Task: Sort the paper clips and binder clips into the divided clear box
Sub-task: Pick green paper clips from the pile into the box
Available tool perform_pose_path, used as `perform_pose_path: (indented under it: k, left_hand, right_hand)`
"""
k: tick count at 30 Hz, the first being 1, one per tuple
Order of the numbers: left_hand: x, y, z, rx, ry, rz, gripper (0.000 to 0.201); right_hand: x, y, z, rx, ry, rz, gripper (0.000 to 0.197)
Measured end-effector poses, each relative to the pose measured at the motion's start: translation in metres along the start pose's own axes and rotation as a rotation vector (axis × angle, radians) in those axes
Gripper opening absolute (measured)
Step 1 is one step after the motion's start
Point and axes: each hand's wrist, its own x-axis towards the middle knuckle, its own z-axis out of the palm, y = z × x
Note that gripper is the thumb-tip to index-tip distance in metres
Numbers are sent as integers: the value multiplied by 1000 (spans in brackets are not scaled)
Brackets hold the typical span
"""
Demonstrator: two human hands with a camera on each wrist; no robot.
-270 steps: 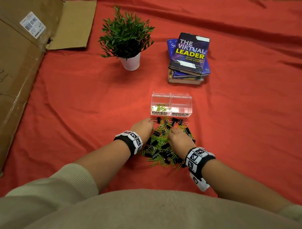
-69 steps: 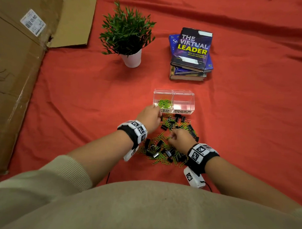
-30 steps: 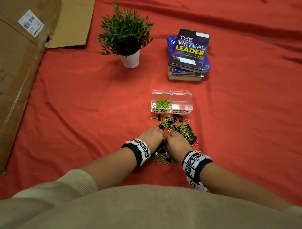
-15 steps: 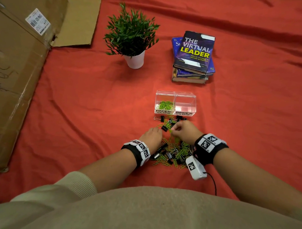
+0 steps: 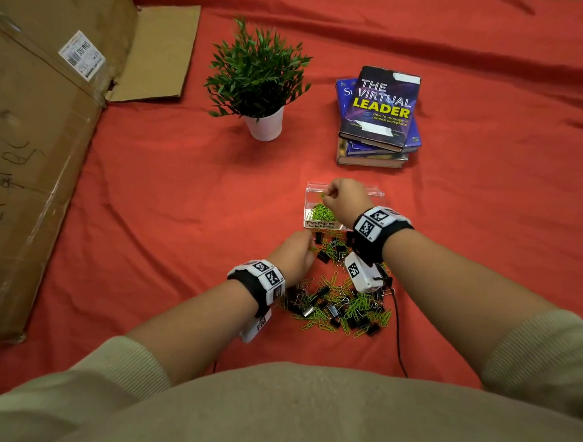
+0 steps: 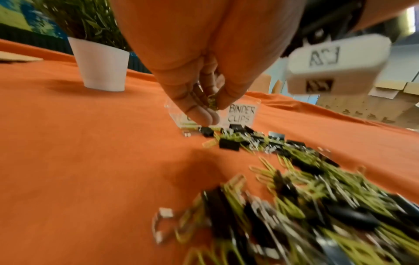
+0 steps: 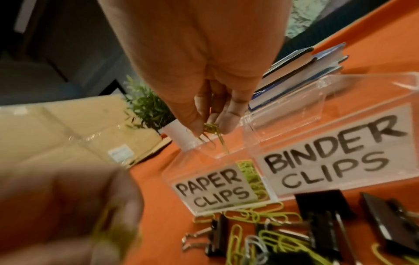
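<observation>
Two hands work over a red cloth that covers the worktop (image 5: 184, 217). Nearest to the person lies a mixed pile (image 5: 340, 305) of green paper clips and black binder clips, spread on the cloth at 6 o'clock from the clear box. The left hand (image 5: 294, 254) hangs just over the 11 o'clock edge of this pile; its fingertips (image 6: 204, 114) are pressed together on a few green paper clips (image 6: 212, 104), and the wrist view confirms the pinch. Beyond the pile stands the divided clear box (image 5: 312, 201), with its labels "PAPER CLIPS" (image 7: 213, 190) and "BINDER CLIPS" (image 7: 328, 166) facing the person. The left compartment already holds a heap of green paper clips (image 5: 322, 212); what the right compartment holds I cannot tell, because the arm hides it in the head view. The right hand (image 5: 345, 198) is above the box, and its thumb and fingers pinch some green paper clips (image 7: 212, 132) over the left compartment. Farther away, at 11 o'clock from the box, stands a small plant in a white pot (image 5: 263, 124). At 1 o'clock lies a stack of books (image 5: 379, 118). Far at 9 o'clock a large cardboard box (image 5: 38, 146) rests on the cloth.
</observation>
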Motion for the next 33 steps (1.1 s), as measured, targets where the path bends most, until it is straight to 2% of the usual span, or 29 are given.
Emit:
perform_pose_path:
  k: [4, 7, 9, 12, 15, 18, 21, 23, 26, 29, 31, 33]
  left_hand:
    - [26, 10, -29, -27, 84, 0, 11]
    - [49, 19, -45, 1, 115, 4, 14]
    - [62, 24, -49, 28, 123, 5, 15]
    - [72, 28, -48, 76, 94, -25, 16]
    - [69, 28, -44, 124, 66, -13, 20]
    - [51, 24, -38, 150, 105, 29, 28]
    - [24, 10, -30, 161, 80, 47, 23]
    - [6, -7, -24, 186, -69, 51, 18]
    - [-18, -33, -14, 239, -263, 30, 24]
    - [-33, -47, -5, 262, -293, 31, 32]
    - [-35, -50, 0, 292, -282, 29, 34]
    - [-32, -50, 4, 282, -245, 20, 31]
  right_hand:
    - [-6, 5, 4, -111, -20, -71, 22]
    - [-21, 14, -2, -85, 31, -83, 23]
    - [-38, 24, 0, -57, 15, -53, 21]
    - [-68, 38, 15, -92, -121, -94, 20]
    - [-97, 46, 36, -208, -327, -225, 20]
    - [-119, 49, 55, -274, -461, -321, 28]
    - [-126, 51, 65, -370, -445, -364, 34]
    - [-124, 53, 64, -386, -405, -355, 30]
    - [-115, 59, 57, -359, -303, -283, 22]
    - [-110, 58, 52, -333, -211, -203, 21]
    - [-115, 50, 57, -311, -218, -248, 22]
    - [-124, 41, 70, -318, -295, -323, 26]
